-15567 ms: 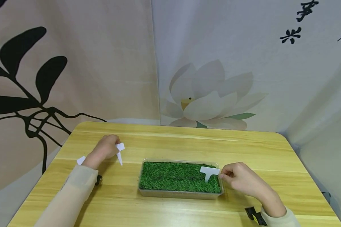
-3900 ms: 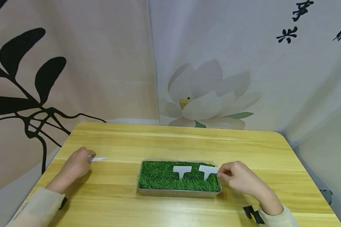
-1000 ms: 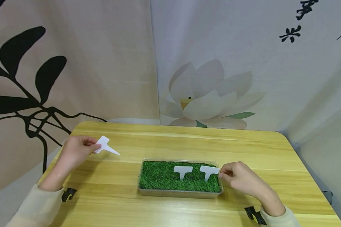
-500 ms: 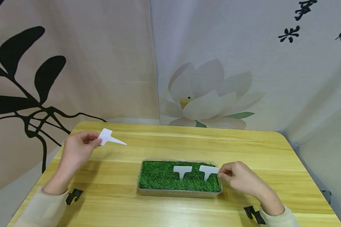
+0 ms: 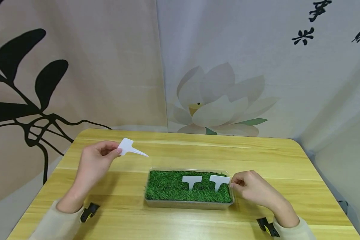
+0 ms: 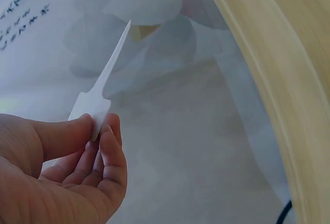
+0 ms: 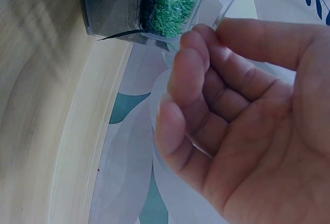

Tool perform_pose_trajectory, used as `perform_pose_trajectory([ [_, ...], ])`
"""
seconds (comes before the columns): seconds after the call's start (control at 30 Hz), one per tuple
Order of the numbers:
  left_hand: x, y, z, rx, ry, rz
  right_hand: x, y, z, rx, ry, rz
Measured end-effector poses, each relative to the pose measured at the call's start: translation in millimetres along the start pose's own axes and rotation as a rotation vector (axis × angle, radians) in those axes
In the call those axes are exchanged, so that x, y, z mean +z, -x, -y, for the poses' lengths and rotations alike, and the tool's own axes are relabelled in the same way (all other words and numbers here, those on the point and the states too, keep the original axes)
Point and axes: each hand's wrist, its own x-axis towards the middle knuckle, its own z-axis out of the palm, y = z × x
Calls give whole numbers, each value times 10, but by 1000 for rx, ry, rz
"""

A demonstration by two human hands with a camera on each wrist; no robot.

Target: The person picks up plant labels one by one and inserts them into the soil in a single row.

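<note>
My left hand (image 5: 94, 161) is raised over the table's left side. Between thumb and fingers it pinches the head of a white T-shaped plant label (image 5: 126, 146), whose pointed stem aims right. The left wrist view shows that label (image 6: 98, 100) from the side, its tip free. A clear plastic box (image 5: 186, 204) filled with green artificial grass (image 5: 166, 186) stands mid-table. Two white labels stand upright in the grass, one near the middle (image 5: 192, 179) and one near the right end (image 5: 219, 179). My right hand (image 5: 256, 188) pinches the box's right rim with thumb and index finger.
The wooden table (image 5: 156, 223) has rounded far corners. A printed curtain (image 5: 126, 66) hangs behind its back edge. Black straps with yellow show beside both cuffs.
One label stood in the grass in the oldest frame; now there are two. My left hand has picked up another label, raised it, turned it and moved right. The right hand keeps its place.
</note>
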Motion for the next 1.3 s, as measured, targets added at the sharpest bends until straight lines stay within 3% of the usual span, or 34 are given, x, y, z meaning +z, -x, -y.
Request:
perform_pose_trajectory([
  [0.5,237,136,-150,-10,65,77,0,-2,9,2,-2,2],
  [1.0,486,244,-169,-45,72,151,9,-4,-1,-2,-4,5],
  [1.3,589,285,-126,-4,67,185,4,-5,-13,-1,-2,4],
])
